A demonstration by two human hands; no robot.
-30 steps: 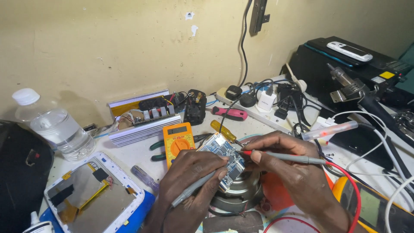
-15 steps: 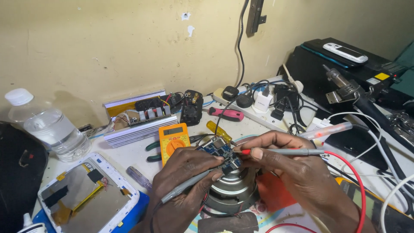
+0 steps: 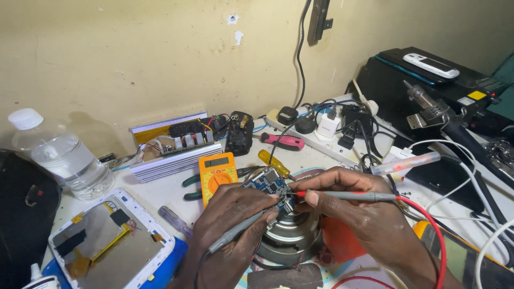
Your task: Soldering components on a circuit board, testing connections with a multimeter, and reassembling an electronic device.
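Observation:
A small blue circuit board (image 3: 266, 183) rests on top of a round metal speaker (image 3: 292, 241) at the bench's front middle. My left hand (image 3: 231, 219) grips a grey test probe (image 3: 238, 231) whose tip touches the board's near edge. My right hand (image 3: 353, 208) holds a second grey probe (image 3: 348, 196) with a red tip and red lead (image 3: 436, 235), pressed against the board's right side. An orange multimeter (image 3: 217, 172) lies just behind my left hand.
A clear water bottle (image 3: 59, 155) stands at the left. An opened white tablet (image 3: 110, 243) lies front left. A silver amplifier chassis (image 3: 176, 147), pliers (image 3: 195, 182), screwdrivers (image 3: 284, 141), a white power strip with plugs (image 3: 326, 131) and a black printer (image 3: 428, 80) crowd the back and right.
The view has shifted slightly. Both hands stay on the board with their probes; the left hand has settled a little lower and closer to the board.

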